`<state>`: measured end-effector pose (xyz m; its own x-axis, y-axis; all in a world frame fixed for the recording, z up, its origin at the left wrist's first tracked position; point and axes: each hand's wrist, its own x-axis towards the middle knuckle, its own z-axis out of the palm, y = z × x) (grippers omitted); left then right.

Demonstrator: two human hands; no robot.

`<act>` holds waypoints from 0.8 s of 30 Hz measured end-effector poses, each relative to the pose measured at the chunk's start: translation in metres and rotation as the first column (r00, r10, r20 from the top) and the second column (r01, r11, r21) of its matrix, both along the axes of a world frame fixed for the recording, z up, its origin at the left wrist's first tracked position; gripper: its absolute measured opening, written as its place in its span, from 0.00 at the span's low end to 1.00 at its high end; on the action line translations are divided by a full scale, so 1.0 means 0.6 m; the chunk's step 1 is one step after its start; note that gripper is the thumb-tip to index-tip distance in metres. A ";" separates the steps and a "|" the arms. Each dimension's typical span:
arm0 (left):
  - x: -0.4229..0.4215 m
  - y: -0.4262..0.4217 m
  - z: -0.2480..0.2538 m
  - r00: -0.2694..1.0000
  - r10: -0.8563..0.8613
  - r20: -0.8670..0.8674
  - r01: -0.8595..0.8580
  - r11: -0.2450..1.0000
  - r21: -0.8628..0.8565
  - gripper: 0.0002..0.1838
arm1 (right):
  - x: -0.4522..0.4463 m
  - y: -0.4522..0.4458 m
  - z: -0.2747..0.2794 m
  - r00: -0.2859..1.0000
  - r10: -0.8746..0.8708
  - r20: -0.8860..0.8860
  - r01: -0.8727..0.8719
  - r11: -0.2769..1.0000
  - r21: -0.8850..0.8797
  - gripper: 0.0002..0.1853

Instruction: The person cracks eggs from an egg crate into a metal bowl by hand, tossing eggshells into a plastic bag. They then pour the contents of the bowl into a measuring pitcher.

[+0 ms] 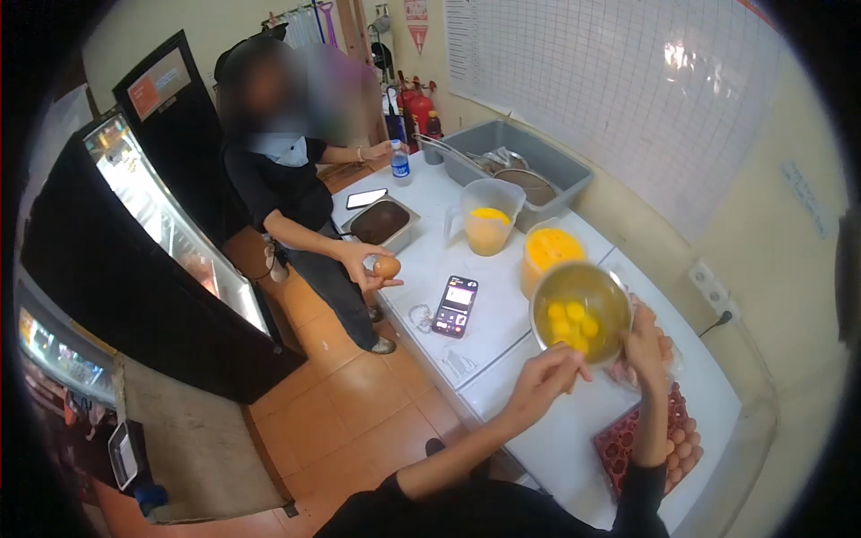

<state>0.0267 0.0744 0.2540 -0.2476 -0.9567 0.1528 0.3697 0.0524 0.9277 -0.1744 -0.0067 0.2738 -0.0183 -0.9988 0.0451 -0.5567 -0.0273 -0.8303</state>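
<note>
A metal mixing bowl (613, 316) with several raw egg yolks (572, 323) in it is tilted, its inside facing up and toward me. My right hand (644, 345) grips the bowl's right rim. At the near rim is my left hand (549, 381), its fingers curled against the edge; the fingertips are partly hidden. Behind the bowl and partly covered by it stands a clear container (553, 248) filled with yellow-orange egg. Another clear measuring jug (489, 224), part filled with egg, is farther back. A purple egg tray (619, 439) with eggs (686, 448) beside it lies near my right forearm.
Across the table (430, 350), a co-worker's hand (366, 266) holds a brown egg (387, 267). A phone (456, 307), a metal pan (384, 222), a water bottle (400, 166) and a grey tub (565, 161) are on the table. A wall socket (711, 285) is at right.
</note>
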 end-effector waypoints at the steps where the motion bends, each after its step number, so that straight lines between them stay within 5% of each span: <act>1: 0.009 0.004 -0.002 0.999 0.029 -0.014 -0.029 1.000 0.003 0.20 | 0.006 -0.031 0.013 0.996 -0.035 0.076 0.032 0.999 0.043 0.21; 5: 0.030 0.016 -0.054 0.997 0.068 -0.028 -0.067 0.996 0.052 0.17 | 0.024 -0.206 0.044 0.977 -0.011 -0.211 -0.014 0.993 -0.116 0.18; 7: 0.031 0.021 -0.093 0.994 0.108 -0.021 -0.106 0.990 0.089 0.15 | 0.089 -0.240 0.094 0.998 0.015 0.061 -0.010 0.997 -0.076 0.17; 13: 0.033 0.036 -0.170 0.998 0.051 0.044 -0.058 0.981 0.183 0.11 | 0.193 -0.426 0.067 0.980 0.124 -0.154 -0.141 0.985 -0.104 0.22; 16: 0.028 0.031 -0.231 0.997 0.062 0.049 -0.071 0.972 0.222 0.11 | 0.246 -0.494 0.015 0.969 0.046 -0.243 -0.099 0.973 -0.208 0.25; 18: 0.038 0.030 -0.242 0.997 0.074 0.031 -0.079 0.964 0.255 0.09 | 0.275 -0.524 -0.008 0.843 -0.166 -0.511 -0.151 0.840 -0.522 0.29; 24: 0.061 0.023 -0.265 0.990 0.117 0.083 -0.135 0.956 0.262 0.08 | 0.329 -0.537 -0.017 0.816 -0.183 -0.548 -0.169 0.832 -0.529 0.28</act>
